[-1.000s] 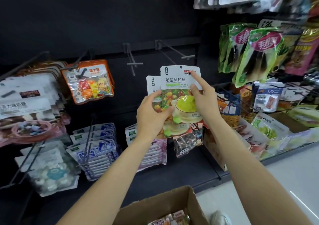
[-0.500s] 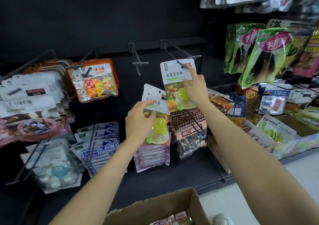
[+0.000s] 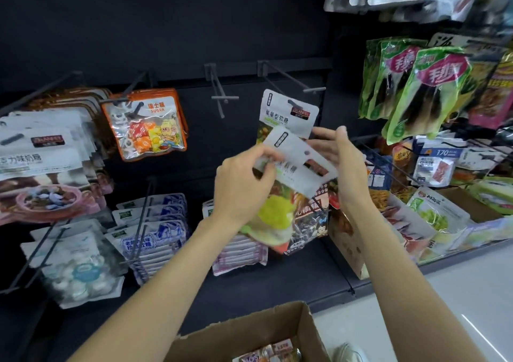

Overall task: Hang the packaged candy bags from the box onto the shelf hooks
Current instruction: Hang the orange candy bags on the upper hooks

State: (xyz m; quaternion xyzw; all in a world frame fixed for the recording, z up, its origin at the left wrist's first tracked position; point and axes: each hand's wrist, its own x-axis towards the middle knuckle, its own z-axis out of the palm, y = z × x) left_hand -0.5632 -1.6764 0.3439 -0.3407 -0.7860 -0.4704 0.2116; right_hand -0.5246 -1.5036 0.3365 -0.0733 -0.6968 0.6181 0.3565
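Observation:
One white-topped candy bag point(image 3: 288, 113) with a fruit picture hangs on a black shelf hook point(image 3: 291, 80) at centre. In front of it and lower, my left hand point(image 3: 244, 184) grips a second, tilted candy bag point(image 3: 294, 167) of the same kind by its left side. My right hand point(image 3: 344, 161) is at that bag's right edge with fingers nearly straight, touching it. The cardboard box point(image 3: 249, 331) stands open at the bottom edge, with a few more bags point(image 3: 266, 353) showing inside.
An empty hook point(image 3: 219, 92) juts out left of the hung bag. Orange sugar bags point(image 3: 147, 124) and white bags point(image 3: 41, 153) hang at left, green packs point(image 3: 424, 89) at right. Lower hooks carry blue-white point(image 3: 152, 231) and pink packs. A shoe shows on the pale floor point(image 3: 472, 292).
My right hand let go of the bag now hanging on the hook and came down to the second bag. My left hand lifted that bag up and to the right.

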